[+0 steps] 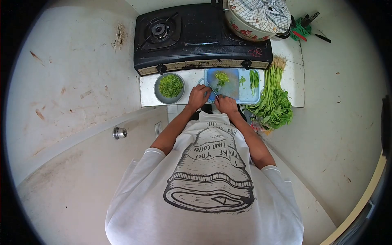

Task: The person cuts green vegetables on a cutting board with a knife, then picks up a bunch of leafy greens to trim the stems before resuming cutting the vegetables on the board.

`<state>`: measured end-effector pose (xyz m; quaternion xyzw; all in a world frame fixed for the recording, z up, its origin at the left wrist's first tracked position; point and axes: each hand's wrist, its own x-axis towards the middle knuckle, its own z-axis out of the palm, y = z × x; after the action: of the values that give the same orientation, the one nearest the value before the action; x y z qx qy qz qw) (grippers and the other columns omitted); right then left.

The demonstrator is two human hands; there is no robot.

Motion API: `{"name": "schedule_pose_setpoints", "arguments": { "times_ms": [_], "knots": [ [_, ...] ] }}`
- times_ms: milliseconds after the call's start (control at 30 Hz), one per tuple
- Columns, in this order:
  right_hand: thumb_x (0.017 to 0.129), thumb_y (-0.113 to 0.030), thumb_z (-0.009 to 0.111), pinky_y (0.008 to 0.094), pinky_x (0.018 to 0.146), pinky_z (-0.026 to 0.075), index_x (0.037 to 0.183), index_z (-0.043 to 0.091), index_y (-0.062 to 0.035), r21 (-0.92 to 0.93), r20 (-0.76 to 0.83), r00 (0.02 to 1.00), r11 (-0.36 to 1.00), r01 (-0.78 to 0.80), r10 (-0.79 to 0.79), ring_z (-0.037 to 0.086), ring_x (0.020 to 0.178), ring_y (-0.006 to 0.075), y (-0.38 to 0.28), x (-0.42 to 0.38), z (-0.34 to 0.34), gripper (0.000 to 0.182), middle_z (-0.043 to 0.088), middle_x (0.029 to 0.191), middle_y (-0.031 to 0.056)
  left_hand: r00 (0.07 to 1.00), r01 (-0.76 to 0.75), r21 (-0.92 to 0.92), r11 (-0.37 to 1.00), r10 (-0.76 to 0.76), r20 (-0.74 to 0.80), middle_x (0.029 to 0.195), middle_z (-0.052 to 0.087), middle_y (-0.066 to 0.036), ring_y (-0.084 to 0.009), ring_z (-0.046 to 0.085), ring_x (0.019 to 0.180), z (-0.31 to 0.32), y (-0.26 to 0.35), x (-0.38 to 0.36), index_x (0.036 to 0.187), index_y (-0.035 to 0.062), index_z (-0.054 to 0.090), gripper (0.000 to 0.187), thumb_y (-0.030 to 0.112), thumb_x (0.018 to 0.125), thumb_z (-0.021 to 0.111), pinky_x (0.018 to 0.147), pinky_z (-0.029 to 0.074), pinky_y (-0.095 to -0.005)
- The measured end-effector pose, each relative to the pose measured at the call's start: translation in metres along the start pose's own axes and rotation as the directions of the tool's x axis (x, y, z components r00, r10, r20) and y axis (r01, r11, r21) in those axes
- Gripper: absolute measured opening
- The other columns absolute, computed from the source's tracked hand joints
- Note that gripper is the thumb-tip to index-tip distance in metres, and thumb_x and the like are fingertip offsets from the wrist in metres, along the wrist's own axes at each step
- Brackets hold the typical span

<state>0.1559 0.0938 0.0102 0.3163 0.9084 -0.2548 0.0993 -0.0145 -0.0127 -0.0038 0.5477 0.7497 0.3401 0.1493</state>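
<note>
The right hand [226, 105] grips the knife [213, 91]; the left hand's [199, 97] hold cannot be determined. Beyond both, chopped greens [221, 78] form a loose, yellow-green heap.

Ahead of you, a black stove [200, 30] stands on a white counter [296, 83], its left burner [159, 29] uncovered. On the stove's right side you have a flowered pot [244, 30] topped with a checked cloth [263, 14]. Thin red loops [255, 52] lie near the stove's front right corner. Beyond the pot sits a green basket [300, 29]. To your left are a stained wall [81, 61] and a round metal doorknob [119, 133].
</note>
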Motion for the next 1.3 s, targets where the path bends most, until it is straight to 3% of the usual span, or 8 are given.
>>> {"name": "schedule_pose_setpoints", "arguments": {
  "times_ms": [133, 433, 533, 667, 967, 1067, 1167, 1300],
  "knots": [
    [0.102, -0.039, 0.054, 0.0526, 0.073, 0.060, 0.098, 0.070, -0.0026, -0.022, -0.004, 1.000, 0.999, -0.030, 0.030, 0.074, 0.078, 0.0427, 0.003, -0.006, -0.002, 0.040, 0.074, 0.084, 0.0254, 1.000, 0.012, -0.008, 1.000, -0.012, 0.014, 0.095, 0.074, -0.010, -0.0318, 0.067, 0.089, 0.000, 0.000, 0.000, 0.092, 0.0073, 0.078, 0.007, 0.010, 0.087, 0.073, 0.081, 0.053, -0.0440],
    [0.102, -0.040, 0.055, 0.0535, 0.076, 0.059, 0.100, 0.070, -0.0020, -0.025, 0.075, 0.997, 1.000, -0.017, 0.018, 0.074, 0.081, 0.0450, 0.000, -0.008, -0.008, 0.041, 0.073, 0.084, 0.0266, 1.000, -0.007, -0.011, 1.000, 0.006, -0.018, 0.091, 0.070, -0.008, -0.0312, 0.065, 0.089, 0.003, -0.001, -0.002, 0.092, 0.0081, 0.078, 0.008, 0.008, 0.086, 0.073, 0.080, 0.052, -0.0438],
    [0.103, -0.039, 0.053, 0.0574, 0.071, 0.058, 0.095, 0.068, -0.0018, -0.001, -0.027, 0.998, 0.999, 0.049, -0.049, 0.071, 0.072, 0.0475, 0.004, -0.006, 0.003, 0.041, 0.071, 0.077, 0.0276, 1.000, -0.017, -0.047, 0.999, 0.016, -0.015, 0.093, 0.068, -0.009, -0.0315, 0.064, 0.090, -0.002, 0.001, -0.002, 0.096, 0.0087, 0.078, 0.013, 0.005, 0.085, 0.070, 0.081, 0.052, -0.0438],
    [0.102, -0.040, 0.054, 0.0569, 0.071, 0.058, 0.094, 0.069, -0.0028, 0.010, -0.039, 0.998, 0.999, 0.039, -0.039, 0.071, 0.073, 0.0473, 0.004, -0.002, 0.006, 0.041, 0.071, 0.076, 0.0272, 1.000, 0.001, -0.160, 0.987, -0.003, -0.008, 0.097, 0.067, -0.010, -0.0318, 0.063, 0.091, -0.008, -0.007, -0.003, 0.101, 0.0080, 0.079, 0.021, 0.001, 0.085, 0.067, 0.086, 0.053, -0.0429],
    [0.103, -0.041, 0.053, 0.0565, 0.072, 0.058, 0.095, 0.069, -0.0038, 0.011, -0.028, 0.999, 0.999, 0.031, -0.030, 0.072, 0.075, 0.0466, 0.009, 0.000, 0.011, 0.041, 0.072, 0.078, 0.0263, 0.996, 0.028, -0.154, 0.988, -0.014, 0.091, 0.098, 0.069, -0.010, -0.0323, 0.064, 0.094, -0.012, -0.008, 0.003, 0.099, 0.0067, 0.078, 0.013, 0.008, 0.087, 0.073, 0.087, 0.053, -0.0420],
    [0.103, -0.042, 0.053, 0.0567, 0.072, 0.058, 0.095, 0.069, -0.0038, 0.011, -0.023, 0.999, 1.000, 0.025, -0.025, 0.072, 0.074, 0.0466, 0.009, 0.000, 0.010, 0.042, 0.071, 0.077, 0.0264, 0.997, 0.051, -0.152, 0.987, -0.041, 0.067, 0.095, 0.069, -0.010, -0.0316, 0.065, 0.091, -0.008, -0.007, 0.005, 0.096, 0.0058, 0.077, 0.010, 0.009, 0.087, 0.074, 0.085, 0.054, -0.0417],
    [0.103, -0.042, 0.053, 0.0562, 0.073, 0.059, 0.095, 0.070, -0.0036, 0.011, -0.019, 1.000, 1.000, 0.021, -0.020, 0.072, 0.076, 0.0464, 0.008, -0.002, 0.007, 0.043, 0.072, 0.079, 0.0263, 0.974, 0.216, -0.199, 0.956, -0.197, 0.110, 0.095, 0.069, -0.010, -0.0299, 0.066, 0.088, -0.004, 0.000, 0.006, 0.093, 0.0052, 0.076, 0.009, 0.010, 0.086, 0.075, 0.082, 0.054, -0.0407],
    [0.102, -0.042, 0.054, 0.0550, 0.076, 0.059, 0.094, 0.071, -0.0033, 0.013, -0.002, 1.000, 1.000, -0.024, 0.024, 0.073, 0.079, 0.0450, 0.006, -0.005, 0.000, 0.043, 0.073, 0.082, 0.0257, 0.972, 0.235, -0.243, 0.941, -0.230, 0.049, 0.094, 0.069, -0.010, -0.0277, 0.066, 0.085, 0.002, 0.000, 0.003, 0.092, 0.0051, 0.075, 0.009, 0.010, 0.085, 0.076, 0.080, 0.054, -0.0394]
  ]
}}
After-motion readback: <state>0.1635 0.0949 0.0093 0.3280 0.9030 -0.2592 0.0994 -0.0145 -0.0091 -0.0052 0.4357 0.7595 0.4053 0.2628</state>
